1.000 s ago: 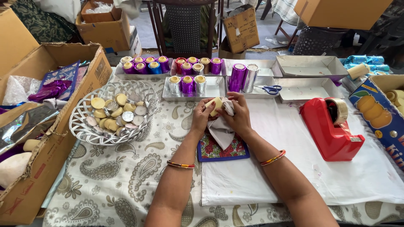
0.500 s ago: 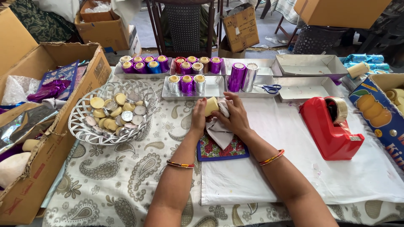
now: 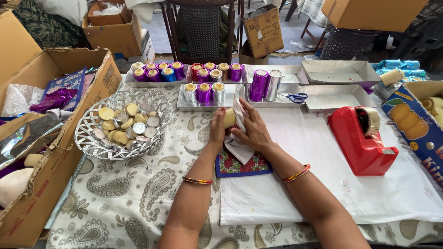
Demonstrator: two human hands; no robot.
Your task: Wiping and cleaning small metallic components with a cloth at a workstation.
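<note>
Since a second ago the hands have drawn a little to the left and the pale candle [image 3: 229,117] has turned: then it sat between the fingertips with its end facing up, now it lies on its side with its long axis running roughly left to right, one flat end pointing toward the woven silver basket [image 3: 87,138]. The left hand [image 3: 217,130] cups the candle from the near side, fingers curled together around its body, while the right hand [image 3: 253,128] presses in from the other side, fingers spread and bent over the white wrapping sheet [image 3: 240,143] and clamped on sheet and candle together. The candle is a short, cream-yellow cylinder, plain and unwrapped where it shows; only its left end and part of its side are visible, the rest being hidden under the right fingers. The white sheet rises in a crumpled peak just above the right fingertips and hangs down below both palms, its lower corner lying on the flowered cloth mat [image 3: 242,165] under the wrists. Just beyond the fingertips stands a metal tray [image 3: 230,102] with three foil-wrapped candles [image 3: 204,92], silver, purple and silver. Beside the right knuckles, farther out, stand a tall purple and a tall silver foil roll [image 3: 259,85], with blue-handled scissors [image 3: 295,97] close by. A red tape dispenser [image 3: 362,138] sits well off to the right of the right hand.
</note>
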